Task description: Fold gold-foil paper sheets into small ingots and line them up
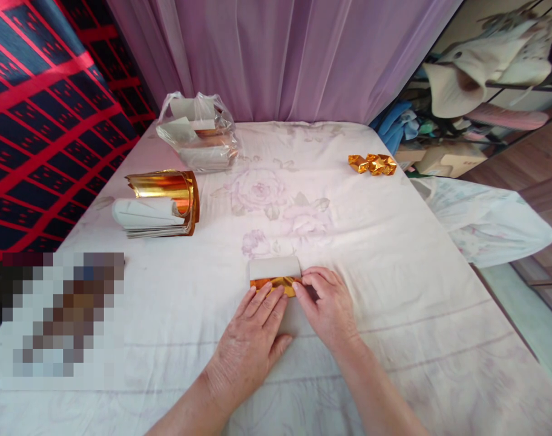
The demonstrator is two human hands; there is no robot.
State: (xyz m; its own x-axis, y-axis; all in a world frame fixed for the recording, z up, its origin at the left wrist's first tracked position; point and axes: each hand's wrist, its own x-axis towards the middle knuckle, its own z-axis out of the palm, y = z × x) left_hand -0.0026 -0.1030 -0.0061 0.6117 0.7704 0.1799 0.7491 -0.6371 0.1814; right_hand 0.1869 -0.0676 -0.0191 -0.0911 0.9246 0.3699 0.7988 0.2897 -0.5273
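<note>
on the white flowered sheet (pixel 371 242) both hands press flat with spread fingers on a gold foil paper (pixel 275 275), the left hand (pixel 253 333) and the right hand (pixel 325 306) touching its near edge, which seems folded over.

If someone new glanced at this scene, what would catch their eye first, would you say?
Probably the two hands, left hand and right hand, pressing a gold-and-white paper flat on the sheet-covered table. Next, the shiny gold paper stack at left and three folded gold pieces at far right.
</note>
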